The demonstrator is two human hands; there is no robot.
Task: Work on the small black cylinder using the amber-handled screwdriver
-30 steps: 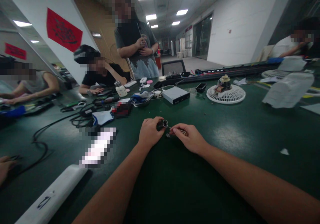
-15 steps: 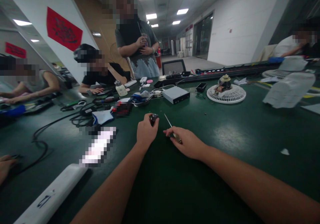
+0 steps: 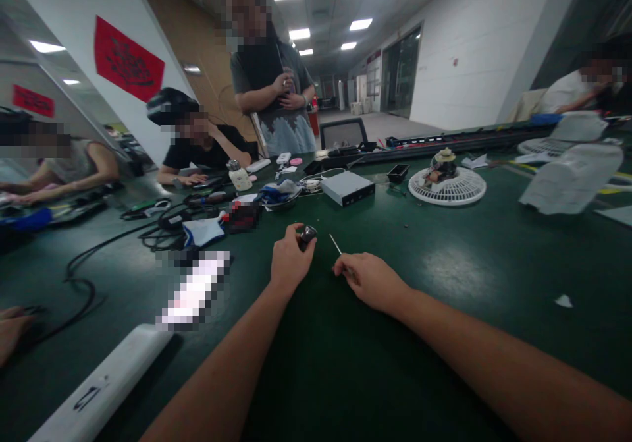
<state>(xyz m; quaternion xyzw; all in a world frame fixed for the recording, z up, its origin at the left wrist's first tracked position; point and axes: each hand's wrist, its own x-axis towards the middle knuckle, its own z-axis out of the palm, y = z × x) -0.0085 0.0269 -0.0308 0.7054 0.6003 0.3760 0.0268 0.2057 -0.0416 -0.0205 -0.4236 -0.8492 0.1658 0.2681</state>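
My left hand [image 3: 290,261] is closed around a small dark rounded device [image 3: 308,235] with a shiny end, held just above the green table [image 3: 434,336]. Its exact kind is too small to make out. To the right, my right hand [image 3: 373,280] grips a screwdriver [image 3: 336,244]. The thin metal shaft points up and to the left, towards the device but apart from it. Most of the screwdriver's handle is hidden by my fingers.
A grey boxy drive [image 3: 348,188] and a white fan grille with its motor [image 3: 447,186] lie beyond my hands. White plastic housing [image 3: 573,178] stands at right. Left are a long white case [image 3: 103,383], cables, a cloth [image 3: 203,231] and a co-worker's hand [image 3: 12,330].
My right hand has shifted slightly right and turned, covering more of the screwdriver handle. My left hand has tilted the dark device so its shiny end shows more.
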